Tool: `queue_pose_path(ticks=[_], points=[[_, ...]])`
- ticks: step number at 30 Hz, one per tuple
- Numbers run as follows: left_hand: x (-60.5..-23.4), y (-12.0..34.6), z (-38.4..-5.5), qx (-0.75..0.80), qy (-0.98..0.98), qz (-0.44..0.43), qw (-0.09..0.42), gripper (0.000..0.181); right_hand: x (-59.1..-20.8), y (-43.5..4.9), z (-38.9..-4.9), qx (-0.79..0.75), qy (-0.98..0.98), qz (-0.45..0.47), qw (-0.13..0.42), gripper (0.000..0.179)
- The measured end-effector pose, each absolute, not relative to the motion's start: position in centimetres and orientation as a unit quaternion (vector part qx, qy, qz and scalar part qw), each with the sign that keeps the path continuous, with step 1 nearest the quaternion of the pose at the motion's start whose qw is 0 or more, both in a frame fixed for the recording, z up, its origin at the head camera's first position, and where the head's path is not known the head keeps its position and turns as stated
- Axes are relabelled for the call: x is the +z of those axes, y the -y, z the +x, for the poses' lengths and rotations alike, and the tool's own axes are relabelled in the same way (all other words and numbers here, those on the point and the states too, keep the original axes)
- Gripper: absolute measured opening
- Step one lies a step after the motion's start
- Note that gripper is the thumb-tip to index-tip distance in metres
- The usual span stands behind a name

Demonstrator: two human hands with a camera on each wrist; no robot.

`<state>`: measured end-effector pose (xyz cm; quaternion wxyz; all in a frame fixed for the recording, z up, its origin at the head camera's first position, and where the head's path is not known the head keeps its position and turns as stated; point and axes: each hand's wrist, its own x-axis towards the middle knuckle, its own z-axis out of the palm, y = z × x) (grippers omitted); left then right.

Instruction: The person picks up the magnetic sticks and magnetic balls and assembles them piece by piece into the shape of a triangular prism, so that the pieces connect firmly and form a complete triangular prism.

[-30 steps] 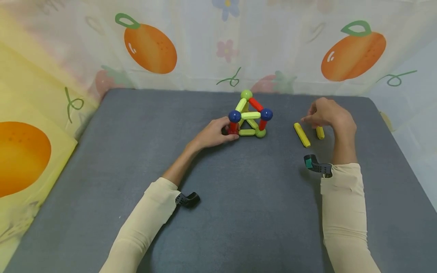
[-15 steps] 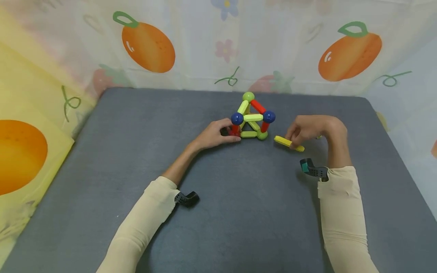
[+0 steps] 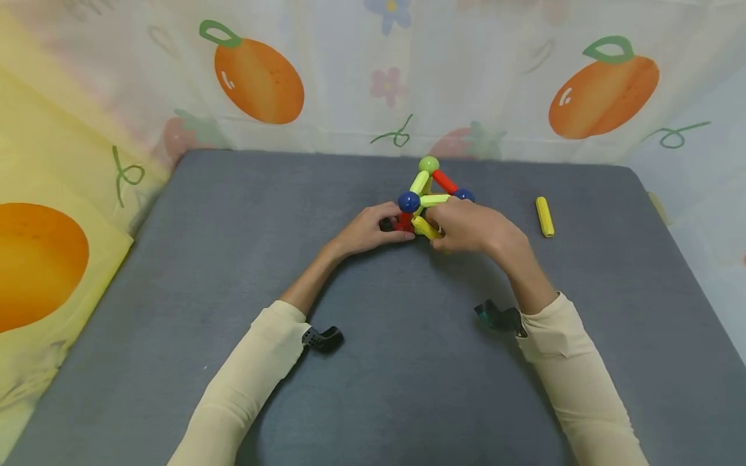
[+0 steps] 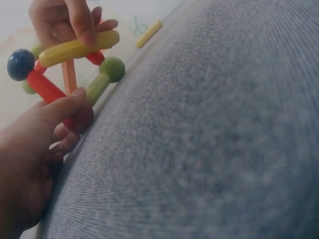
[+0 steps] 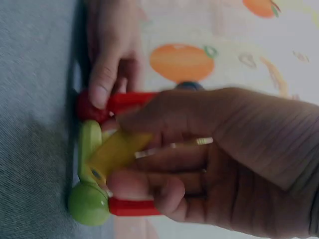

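Observation:
A frame of magnetic sticks and balls stands at the back of the table in the head view, with a green ball [image 3: 429, 164] at its top and a blue ball [image 3: 408, 202] at its front left corner. My left hand [image 3: 370, 228] grips its lower left corner, thumb and fingers around the red ball [image 4: 79, 120]. Between thumb and fingers, my right hand [image 3: 473, 226] pinches a yellow magnetic stick [image 4: 79, 48], held slanted close in front of the frame. The lower green ball [image 5: 88, 204] shows in the right wrist view; my right hand mostly hides it in the head view.
Another yellow stick [image 3: 544, 217] lies on the grey table [image 3: 396, 375] to the right of the frame. A fruit-printed curtain [image 3: 338, 77] hangs along the table's back edge. Each sleeve carries a dark wrist camera [image 3: 324, 340].
My right hand has picked up one of the two yellow sticks and carried it left to the frame. My left hand keeps its grip on the lower left corner.

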<state>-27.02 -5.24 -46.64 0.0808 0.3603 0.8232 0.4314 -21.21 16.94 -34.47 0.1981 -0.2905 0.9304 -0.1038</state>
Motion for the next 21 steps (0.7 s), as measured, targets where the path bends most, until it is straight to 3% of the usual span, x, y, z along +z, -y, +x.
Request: queue_pose_path(ticks=[12, 21], points=[[-46.8, 5.0, -26.9, 0.442, -0.819, 0.357, 0.085, 0.026, -37.6, -16.6, -19.3, -0.040, -0.970, -0.238, -0.029, 0.021], [-46.8, 5.2, -27.0, 0.436, -0.820, 0.362, 0.083, 0.026, -38.2, -16.4, -19.3, -0.009, -0.971, -0.228, -0.079, 0.029]])
